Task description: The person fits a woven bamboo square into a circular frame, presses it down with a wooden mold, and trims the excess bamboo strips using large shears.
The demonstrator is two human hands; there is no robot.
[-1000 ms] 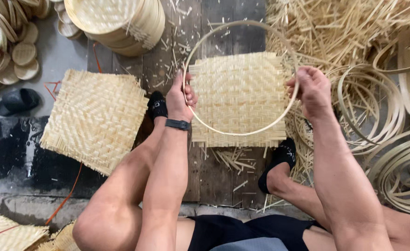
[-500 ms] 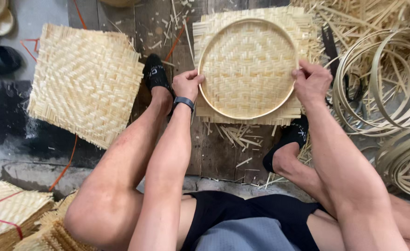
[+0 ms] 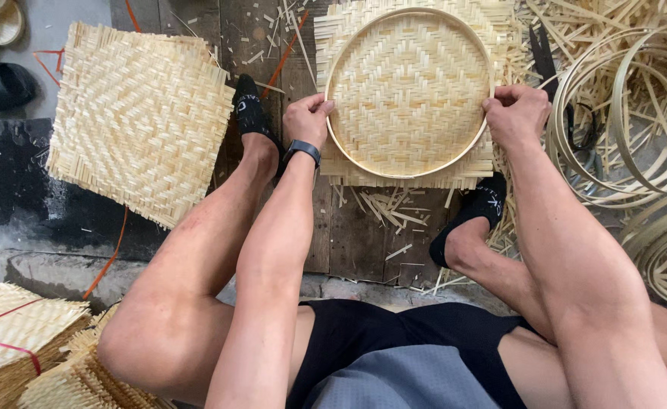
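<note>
A round bamboo hoop [image 3: 364,157] lies pressed onto a square woven bamboo mat [image 3: 409,83] on the wooden floor. My left hand [image 3: 305,120] grips the hoop's left side; a dark watch sits on that wrist. My right hand [image 3: 515,113] grips the hoop's right side, fingers curled over the rim. My feet in black slippers [image 3: 252,113] rest on either side below the mat.
A second woven mat [image 3: 140,117] lies flat to the left. Coiled bamboo hoops [image 3: 636,113] and loose strips pile up at the right. Stacked mats tied with red string [image 3: 15,333] sit at bottom left. A black shoe [image 3: 0,85] and small baskets are at top left.
The hoop, held tilted above the mat a second ago, now lies flat on it with the mat bulging inside. Both hands moved to the hoop's sides.
</note>
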